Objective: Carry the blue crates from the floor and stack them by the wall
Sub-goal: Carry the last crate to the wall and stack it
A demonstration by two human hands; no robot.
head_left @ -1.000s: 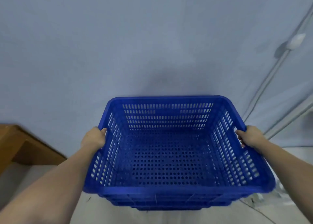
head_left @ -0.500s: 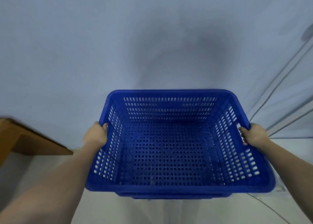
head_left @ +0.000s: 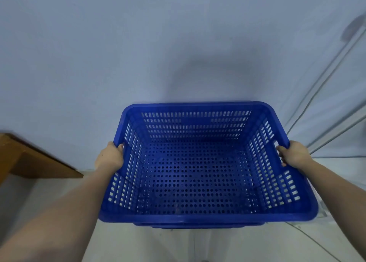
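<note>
Two hands on one blue perforated crate (head_left: 198,178), which I take as my landmark. My left hand (head_left: 109,157) is closed over the crate's left rim, fingers curled inward over the edge near the far corner. My right hand (head_left: 293,153) is closed over the right rim at the handle cutout, fingertips hooked through the slot. Both forearms reach in from the lower corners.

Writing: I can read no brand, label or lettering on the crate; its walls show only slotted vents and its floor round holes.

The crate sits open side up, directly in front of the pale blue wall (head_left: 138,43), far rim close to it; I cannot tell whether they touch. Below the crate's near rim, edges of another blue crate (head_left: 198,224) peek out, so the held one is nested in or just over a stack. I cannot tell if it is fully seated.

Left of the crate, a wooden bench or shelf edge (head_left: 29,158) juts from the frame edge. Right of it, thin cables (head_left: 316,95) run diagonally up the wall. Beneath and nearer than the crate, light floor (head_left: 158,246).

Against half a second ago: the crate is slightly lower in view, and a little more of the stacked rims show under the near edge; a second ago several rims showed. Grips unchanged.
</note>
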